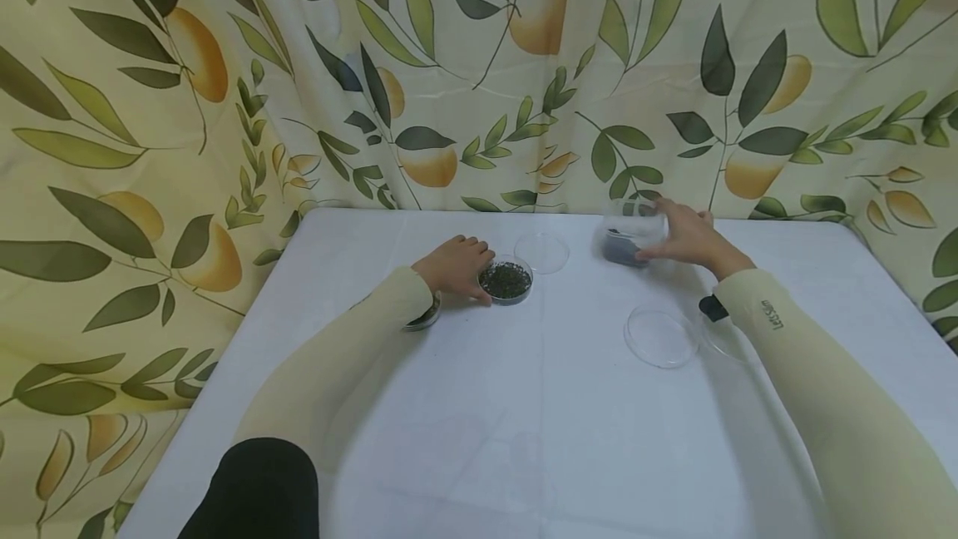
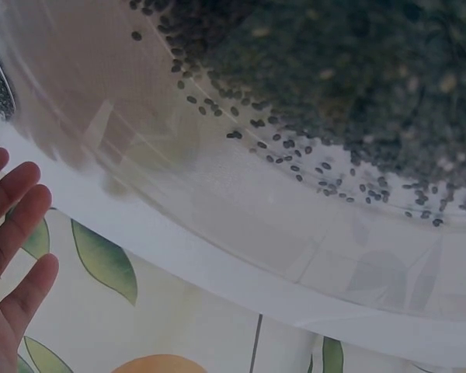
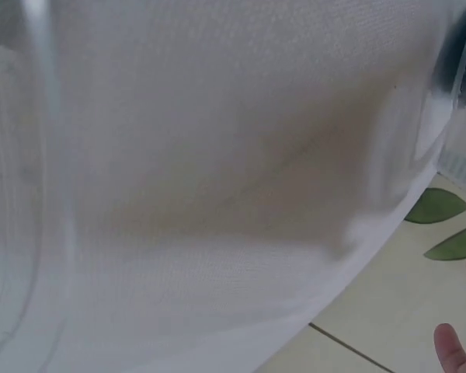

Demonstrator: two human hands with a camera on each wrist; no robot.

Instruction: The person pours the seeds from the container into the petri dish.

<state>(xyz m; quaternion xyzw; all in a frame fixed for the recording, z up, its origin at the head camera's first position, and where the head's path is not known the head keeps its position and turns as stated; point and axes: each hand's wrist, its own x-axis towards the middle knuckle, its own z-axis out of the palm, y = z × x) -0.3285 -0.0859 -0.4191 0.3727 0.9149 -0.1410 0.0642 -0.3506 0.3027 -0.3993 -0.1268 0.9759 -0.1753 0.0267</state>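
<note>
A clear round dish point(image 1: 506, 281) full of dark green bits stands on the table. My left hand point(image 1: 456, 266) is at its left side, with the thumb and fingertips by the rim; in the left wrist view its fingers point(image 2: 19, 225) look spread and fairly straight. Under the left forearm lies another clear dish point(image 1: 423, 318), seen large in the left wrist view with small dark oval seeds point(image 2: 295, 167) inside. My right hand point(image 1: 690, 238) grips a clear cup point(image 1: 636, 231) between thumb and fingers. Dark material fills the cup's lower part; blur hides its detail.
A clear, flat round dish or lid point(image 1: 542, 254) lies behind the filled dish. Two more clear round pieces, one dish or lid point(image 1: 662, 338) and one partly hidden by the right arm point(image 1: 728, 341), lie front right. A leaf-patterned curtain point(image 1: 479, 106) hangs behind the white table point(image 1: 524, 431).
</note>
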